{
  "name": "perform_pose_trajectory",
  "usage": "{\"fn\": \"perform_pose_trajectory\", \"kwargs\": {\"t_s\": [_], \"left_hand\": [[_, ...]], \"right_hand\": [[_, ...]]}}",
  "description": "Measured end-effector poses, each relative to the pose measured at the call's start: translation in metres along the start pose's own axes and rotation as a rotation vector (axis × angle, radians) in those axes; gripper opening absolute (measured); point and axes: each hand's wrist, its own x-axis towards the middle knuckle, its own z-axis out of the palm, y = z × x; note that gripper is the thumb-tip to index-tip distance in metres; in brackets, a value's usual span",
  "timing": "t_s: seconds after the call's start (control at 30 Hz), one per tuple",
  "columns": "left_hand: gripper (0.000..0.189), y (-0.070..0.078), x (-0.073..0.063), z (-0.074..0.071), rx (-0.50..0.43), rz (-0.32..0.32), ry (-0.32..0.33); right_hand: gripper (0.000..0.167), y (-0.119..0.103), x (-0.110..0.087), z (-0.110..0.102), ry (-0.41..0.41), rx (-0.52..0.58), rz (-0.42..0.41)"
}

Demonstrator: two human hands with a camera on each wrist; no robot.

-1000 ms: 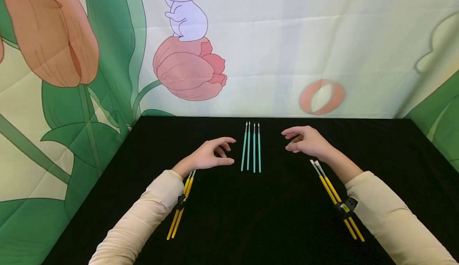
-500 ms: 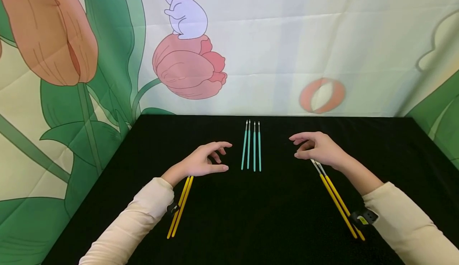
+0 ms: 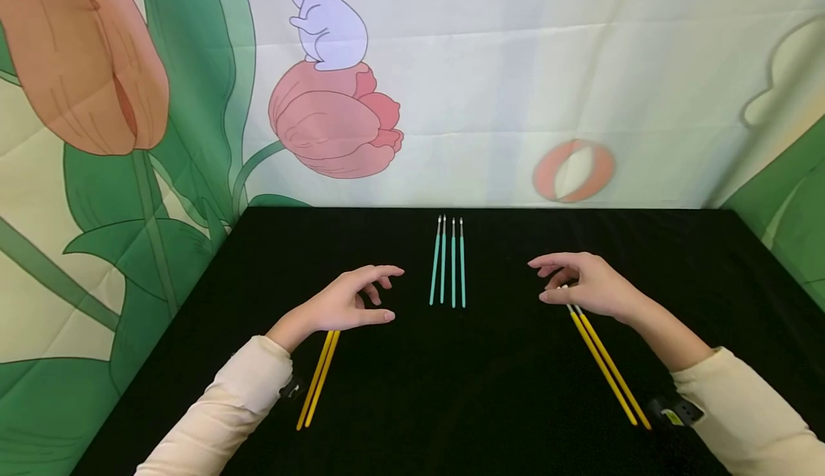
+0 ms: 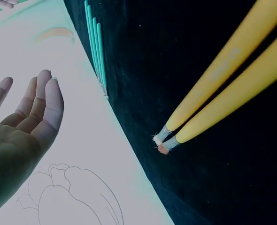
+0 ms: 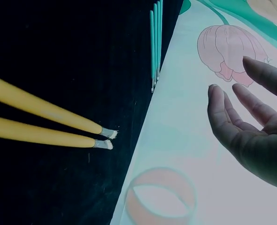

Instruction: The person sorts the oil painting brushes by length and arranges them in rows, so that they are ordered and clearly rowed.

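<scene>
Nearest me, two yellow brushes on the left and two yellow brushes on the right lie flat on the black cloth. Each pair has its plain handle ends toward me and its bristles away, the long axes slanting inward as they go. My head view loses the left bristles behind a hand, but the left wrist view shows them; the right bristles look short and frayed.

I'd judge these handles light, stiff and smooth, perhaps inclined to roll. I'd pinch mid-handle, clear of the bristles, which would bend or splay under pressure.

Above the far ends of the yellow pairs hang my left hand and right hand, palms roughly facing each other. On both, the fingers are loosely bent, the thumb spread apart from them, with nothing between.

Farther off, between the hands and apart from both, four teal brushes lie side by side. They run nearly straight away from me, small heads at the far end. They look thinner, so I'd expect less weight and more flex; mid-handle again seems the safest hold.

Behind everything hangs the printed curtain.
</scene>
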Motion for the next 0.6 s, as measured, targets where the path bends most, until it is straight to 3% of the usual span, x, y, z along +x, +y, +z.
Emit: {"fn": "perform_pose_trajectory", "kwargs": {"t_s": [0.07, 0.6], "left_hand": [[0.06, -0.011, -0.001, 0.002, 0.001, 0.004, -0.009], [0.061, -0.015, -0.025, 0.003, -0.008, -0.023, -0.024]], "right_hand": [[0.048, 0.001, -0.004, 0.0, -0.012, -0.007, -0.001], [0.053, 0.021, -0.033, -0.001, -0.065, 0.022, 0.012]]}}
